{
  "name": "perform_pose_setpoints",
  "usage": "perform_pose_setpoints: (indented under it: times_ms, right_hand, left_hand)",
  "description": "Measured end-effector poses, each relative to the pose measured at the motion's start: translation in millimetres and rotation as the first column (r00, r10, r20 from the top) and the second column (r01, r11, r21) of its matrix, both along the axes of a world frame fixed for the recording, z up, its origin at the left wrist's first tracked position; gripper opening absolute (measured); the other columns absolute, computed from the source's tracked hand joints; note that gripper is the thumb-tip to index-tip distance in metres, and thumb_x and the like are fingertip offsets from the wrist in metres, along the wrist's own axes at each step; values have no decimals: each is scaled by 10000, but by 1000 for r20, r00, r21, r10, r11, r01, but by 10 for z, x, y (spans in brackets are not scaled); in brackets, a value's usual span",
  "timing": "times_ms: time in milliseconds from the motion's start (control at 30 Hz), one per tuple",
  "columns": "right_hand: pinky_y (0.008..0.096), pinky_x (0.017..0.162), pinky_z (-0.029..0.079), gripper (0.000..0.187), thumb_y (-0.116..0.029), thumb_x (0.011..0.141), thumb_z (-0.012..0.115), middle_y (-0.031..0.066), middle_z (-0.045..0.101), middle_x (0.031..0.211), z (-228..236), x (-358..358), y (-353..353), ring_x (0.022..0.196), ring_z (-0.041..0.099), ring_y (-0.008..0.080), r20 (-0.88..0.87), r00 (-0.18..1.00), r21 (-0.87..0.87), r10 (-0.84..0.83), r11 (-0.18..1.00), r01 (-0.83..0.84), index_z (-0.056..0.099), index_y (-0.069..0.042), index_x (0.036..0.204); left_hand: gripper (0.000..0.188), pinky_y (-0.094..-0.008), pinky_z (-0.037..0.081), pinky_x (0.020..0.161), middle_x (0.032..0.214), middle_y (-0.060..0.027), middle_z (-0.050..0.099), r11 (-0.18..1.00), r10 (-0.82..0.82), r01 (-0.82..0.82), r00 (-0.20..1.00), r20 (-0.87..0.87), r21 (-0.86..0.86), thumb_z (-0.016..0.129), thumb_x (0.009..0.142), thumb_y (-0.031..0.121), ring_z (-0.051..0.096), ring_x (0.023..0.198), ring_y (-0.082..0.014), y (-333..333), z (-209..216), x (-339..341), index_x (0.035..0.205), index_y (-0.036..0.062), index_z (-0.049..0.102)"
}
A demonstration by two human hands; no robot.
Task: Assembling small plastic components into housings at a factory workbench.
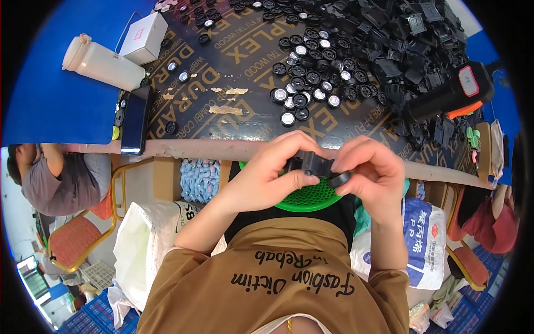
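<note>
Close in front of my body, above a green mesh basket [309, 199], my two hands meet around a small black plastic chassis-like part [316, 165]. My left hand [276, 170] grips its left side between thumb and fingers. With my right hand [371, 170] I pinch a small black wheel [340, 179] at the part's right end. Whether the wheel is seated on the part cannot be made out. Beyond, on the dark board table [245, 106], lie many loose black wheels [313, 78], some with silver hubs.
Black plastic parts [411, 50] heap at the far right beside a black and orange hand tool [450, 93]. A cream bottle [104, 64], a white box [143, 39] and a phone [136, 119] sit left. White sacks [139, 250] flank me; people [61, 172] sit on both sides.
</note>
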State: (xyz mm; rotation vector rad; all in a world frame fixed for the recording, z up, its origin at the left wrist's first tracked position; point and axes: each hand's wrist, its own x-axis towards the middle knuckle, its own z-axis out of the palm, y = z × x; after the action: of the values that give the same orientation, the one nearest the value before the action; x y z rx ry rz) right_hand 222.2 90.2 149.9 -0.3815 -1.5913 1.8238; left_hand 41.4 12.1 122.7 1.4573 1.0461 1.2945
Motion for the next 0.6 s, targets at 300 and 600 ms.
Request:
perform_pose_setpoints:
  times_ms: [300, 600]
  right_hand:
    - [238, 705, 490, 272, 66, 659, 706, 36, 587, 849, 162, 28, 3, 765, 583, 115, 284, 958, -80, 46, 996, -24, 608, 17, 908]
    - [254, 699, 522, 209, 101, 707, 650, 56, 617, 846, 57, 80, -14, 793, 608, 120, 373, 900, -345, 227, 934, -93, 589, 42, 898]
  left_hand:
    - [225, -398, 424, 739, 916, -127, 517, 994, -44, 62, 983, -179, 94, 552, 719, -24, 527, 847, -333, -45, 94, 5, 927, 24, 479]
    - [294, -409, 451, 655, 875, -137, 533, 986, -5, 86, 868, -497, 140, 509, 626, -79, 552, 786, -353, -132, 125, 56, 895, 32, 470]
